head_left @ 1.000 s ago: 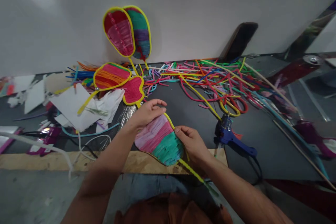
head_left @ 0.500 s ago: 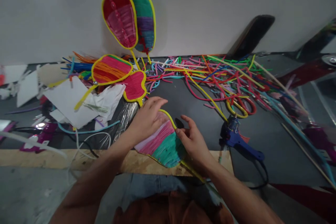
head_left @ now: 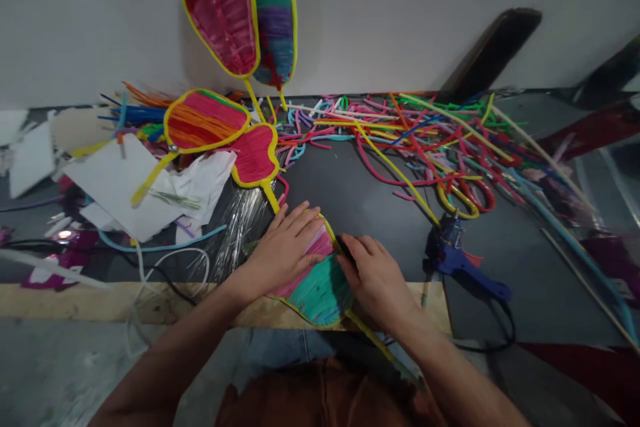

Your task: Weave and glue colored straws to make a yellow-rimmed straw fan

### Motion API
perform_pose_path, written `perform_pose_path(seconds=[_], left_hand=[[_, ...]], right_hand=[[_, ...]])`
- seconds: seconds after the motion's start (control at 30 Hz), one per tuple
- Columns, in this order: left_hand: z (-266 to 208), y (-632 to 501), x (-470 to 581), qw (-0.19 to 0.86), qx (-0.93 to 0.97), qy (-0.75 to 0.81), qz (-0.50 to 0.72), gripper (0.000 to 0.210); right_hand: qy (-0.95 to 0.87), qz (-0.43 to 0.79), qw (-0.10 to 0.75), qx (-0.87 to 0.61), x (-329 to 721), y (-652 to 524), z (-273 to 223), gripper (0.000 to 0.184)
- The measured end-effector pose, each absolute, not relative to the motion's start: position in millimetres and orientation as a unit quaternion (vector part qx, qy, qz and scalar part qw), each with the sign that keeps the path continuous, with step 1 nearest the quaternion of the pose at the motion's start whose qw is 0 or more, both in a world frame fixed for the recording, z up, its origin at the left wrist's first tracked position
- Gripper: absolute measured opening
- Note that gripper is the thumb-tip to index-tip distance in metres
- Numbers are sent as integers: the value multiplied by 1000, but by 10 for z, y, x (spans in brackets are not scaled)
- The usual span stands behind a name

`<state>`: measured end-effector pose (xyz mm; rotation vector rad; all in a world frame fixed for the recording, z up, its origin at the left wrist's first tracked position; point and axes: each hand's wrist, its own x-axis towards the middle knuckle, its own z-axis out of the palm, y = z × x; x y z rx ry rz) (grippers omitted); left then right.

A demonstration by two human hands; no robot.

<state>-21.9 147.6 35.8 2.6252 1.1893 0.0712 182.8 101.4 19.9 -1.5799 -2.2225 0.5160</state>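
Note:
A hand fan (head_left: 320,293) with a yellow fuzzy rim and pink and green chenille filling lies over the table's front edge, its yellow handle pointing toward me. My left hand (head_left: 283,250) rests flat on the fan's upper left part, fingers stretched out, covering some of the pink. At the fan's right edge, my right hand (head_left: 377,277) is closed, thumb on the green side and fingers curled over the rim. A dark patch shows between thumb and fingers; I cannot make out what it is.
A blue glue gun (head_left: 453,260) lies right of my hands, beside scissors (head_left: 460,200). Loose chenille stems (head_left: 370,127) heap along the wall. Left are an orange-red fan (head_left: 207,120), a pink fan (head_left: 255,155) and white paper (head_left: 125,187). Two fans (head_left: 220,13) lean upright behind; a phone (head_left: 493,53) leans right.
My left hand has flattened and moved slightly right and down over the fan. My right hand's fingers have curled in closer to the rim. The view has tipped slightly downward.

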Motion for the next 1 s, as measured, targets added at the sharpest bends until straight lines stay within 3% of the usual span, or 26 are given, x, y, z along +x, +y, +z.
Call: perform_pose_path(seconds=[0.3, 1.0], left_hand=[[318, 1457, -204, 142, 898, 416, 29, 54], [381, 1523, -128, 151, 899, 411, -26, 49]], right_hand=[[-775, 231, 119, -576, 1804, 1106, 211, 32], [-812, 181, 137, -537, 1868, 900, 198, 36]])
